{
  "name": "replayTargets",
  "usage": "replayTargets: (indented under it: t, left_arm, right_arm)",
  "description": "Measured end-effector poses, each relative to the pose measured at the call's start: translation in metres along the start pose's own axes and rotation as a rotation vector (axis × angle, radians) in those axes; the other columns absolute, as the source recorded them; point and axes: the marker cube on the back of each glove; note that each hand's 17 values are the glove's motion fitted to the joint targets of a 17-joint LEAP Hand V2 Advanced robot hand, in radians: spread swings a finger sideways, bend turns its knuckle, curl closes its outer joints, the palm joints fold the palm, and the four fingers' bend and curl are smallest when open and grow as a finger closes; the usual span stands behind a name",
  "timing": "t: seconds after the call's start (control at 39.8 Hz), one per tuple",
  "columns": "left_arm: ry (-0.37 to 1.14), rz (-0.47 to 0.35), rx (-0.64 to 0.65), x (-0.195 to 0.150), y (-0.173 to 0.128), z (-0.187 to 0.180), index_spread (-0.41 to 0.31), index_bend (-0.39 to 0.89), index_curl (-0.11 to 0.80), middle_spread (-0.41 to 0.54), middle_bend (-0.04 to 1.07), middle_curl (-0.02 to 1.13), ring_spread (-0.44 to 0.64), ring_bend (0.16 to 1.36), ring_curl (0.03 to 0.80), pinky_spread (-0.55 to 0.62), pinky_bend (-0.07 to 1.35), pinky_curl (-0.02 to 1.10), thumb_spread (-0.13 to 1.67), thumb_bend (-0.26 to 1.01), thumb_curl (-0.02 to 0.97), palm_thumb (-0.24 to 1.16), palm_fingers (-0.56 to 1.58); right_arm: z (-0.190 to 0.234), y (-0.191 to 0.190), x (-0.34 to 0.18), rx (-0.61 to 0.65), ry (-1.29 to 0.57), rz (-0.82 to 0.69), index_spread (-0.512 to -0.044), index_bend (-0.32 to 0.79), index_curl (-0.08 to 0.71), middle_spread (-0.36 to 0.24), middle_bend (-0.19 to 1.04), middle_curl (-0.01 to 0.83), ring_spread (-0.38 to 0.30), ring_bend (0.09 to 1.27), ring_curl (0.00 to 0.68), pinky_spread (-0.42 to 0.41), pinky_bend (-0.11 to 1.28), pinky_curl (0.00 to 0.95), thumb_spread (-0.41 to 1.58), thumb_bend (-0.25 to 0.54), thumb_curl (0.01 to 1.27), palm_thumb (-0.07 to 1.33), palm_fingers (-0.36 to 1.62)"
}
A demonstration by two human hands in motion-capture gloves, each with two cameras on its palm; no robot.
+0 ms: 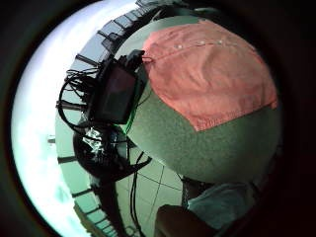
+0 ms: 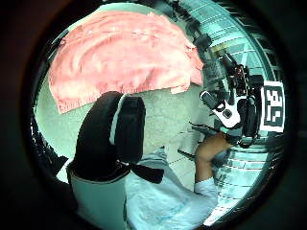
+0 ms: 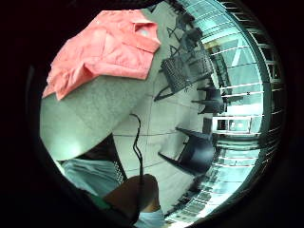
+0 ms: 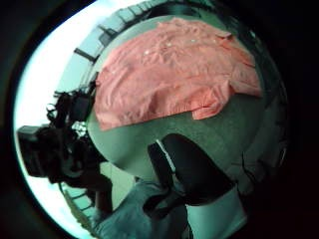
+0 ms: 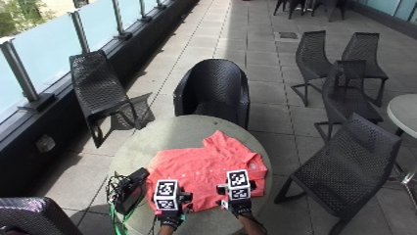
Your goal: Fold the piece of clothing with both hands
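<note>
- The round table (image 5: 163, 134) fills the centre of the outside view, with dark chairs (image 5: 215, 90) ringed around it.
- The coral shirt (image 5: 205, 174) lies spread flat, buttons up, on the table's lower middle — laid out, I judge, so it can be folded.
- A black device (image 5: 132, 188) with cables sits at the table's lower left edge (no containers appear).
- Left hand (image 5: 169, 215) and right hand (image 5: 240, 205) hover at the near hem, apparently holding nothing; whether their fingers are spread, I cannot tell.

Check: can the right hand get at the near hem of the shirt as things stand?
Probably yes. The right hand hovers over the near edge of the round table, right by the coral shirt, and nothing lies between them.
</note>
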Motion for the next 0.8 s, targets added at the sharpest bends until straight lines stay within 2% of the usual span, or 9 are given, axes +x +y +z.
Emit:
replayTargets:
  t: [0.08, 0.15, 0.3, 0.43, 0.53, 0.6, 0.73, 0.8]
  left_arm:
    - [0.001, 0.004, -0.007, 0.001, -0.004, 0.009, -0.049, 0.17, 0.072, 0.031, 0.19, 0.08, 0.16, 0.43, 0.104, 0.26, 0.3, 0.05, 0.6, 0.11, 0.054, 0.19, 0.33]
    - [0.001, 0.006, -0.035, 0.002, -0.008, 0.023, -0.059, 0.15, 0.101, 0.041, 0.18, 0.12, 0.21, 0.46, 0.141, 0.33, 0.32, 0.08, 0.77, 0.11, 0.076, 0.2, 0.3]
    - [0.006, 0.007, -0.122, 0.001, -0.018, 0.052, -0.066, 0.15, 0.142, 0.059, 0.19, 0.16, 0.26, 0.49, 0.177, 0.42, 0.36, 0.11, 0.96, 0.08, 0.119, 0.2, 0.26]
    - [-0.005, -0.002, -0.176, -0.002, -0.025, 0.071, -0.067, 0.15, 0.171, 0.066, 0.19, 0.19, 0.28, 0.52, 0.196, 0.46, 0.38, 0.13, 1.03, 0.05, 0.149, 0.2, 0.24]
    - [-0.014, -0.002, -0.222, -0.004, -0.03, 0.082, -0.068, 0.14, 0.187, 0.069, 0.19, 0.21, 0.29, 0.54, 0.21, 0.48, 0.39, 0.14, 1.05, 0.02, 0.167, 0.19, 0.24]
    - [-0.007, 0.002, -0.234, -0.005, -0.032, 0.087, -0.067, 0.14, 0.199, 0.071, 0.19, 0.22, 0.29, 0.55, 0.217, 0.49, 0.39, 0.15, 1.06, 0.01, 0.182, 0.2, 0.23]
    - [0.03, 0.015, -0.197, -0.005, -0.037, 0.089, -0.062, 0.14, 0.217, 0.072, 0.19, 0.24, 0.29, 0.57, 0.232, 0.5, 0.4, 0.16, 1.07, -0.01, 0.202, 0.21, 0.22]
    - [0.024, 0.018, -0.124, -0.005, -0.041, 0.086, -0.062, 0.15, 0.229, 0.062, 0.2, 0.26, 0.26, 0.59, 0.241, 0.5, 0.4, 0.16, 1.09, 0.0, 0.215, 0.24, 0.28]
  right_arm:
    - [0.011, -0.005, 0.004, -0.023, 0.004, -0.001, -0.237, 0.15, 0.067, -0.029, 0.22, 0.078, 0.086, 0.24, 0.059, 0.152, 0.41, 0.12, 0.55, 0.169, 0.08, 0.3, 0.28]
    - [0.026, -0.012, 0.01, -0.058, 0.012, -0.001, -0.283, 0.13, 0.092, -0.028, 0.22, 0.108, 0.108, 0.26, 0.09, 0.185, 0.45, 0.165, 0.69, 0.155, 0.1, 0.32, 0.24]
    - [0.056, -0.029, 0.018, -0.13, 0.037, -0.005, -0.336, 0.11, 0.117, -0.025, 0.21, 0.154, 0.135, 0.29, 0.127, 0.217, 0.49, 0.218, 0.84, 0.115, 0.13, 0.35, 0.18]
    - [0.066, -0.037, 0.023, -0.16, 0.074, 0.004, -0.354, 0.11, 0.129, -0.024, 0.21, 0.186, 0.148, 0.32, 0.15, 0.231, 0.51, 0.243, 0.9, 0.079, 0.16, 0.37, 0.15]
    - [0.029, -0.023, 0.023, -0.094, 0.079, 0.003, -0.361, 0.12, 0.14, -0.024, 0.21, 0.208, 0.149, 0.33, 0.164, 0.233, 0.54, 0.262, 0.92, 0.053, 0.18, 0.39, 0.12]
    - [0.021, -0.018, 0.021, -0.098, 0.053, -0.018, -0.364, 0.12, 0.147, -0.024, 0.21, 0.222, 0.147, 0.34, 0.174, 0.23, 0.54, 0.272, 0.93, 0.029, 0.19, 0.39, 0.12]
    - [0.028, -0.022, 0.023, -0.12, 0.03, -0.042, -0.368, 0.13, 0.16, -0.03, 0.21, 0.246, 0.138, 0.36, 0.191, 0.228, 0.54, 0.283, 0.94, -0.003, 0.21, 0.41, 0.13]
    - [0.033, -0.022, 0.022, -0.141, 0.002, -0.078, -0.369, 0.14, 0.171, -0.038, 0.22, 0.258, 0.13, 0.37, 0.197, 0.228, 0.54, 0.289, 0.95, -0.016, 0.22, 0.41, 0.14]
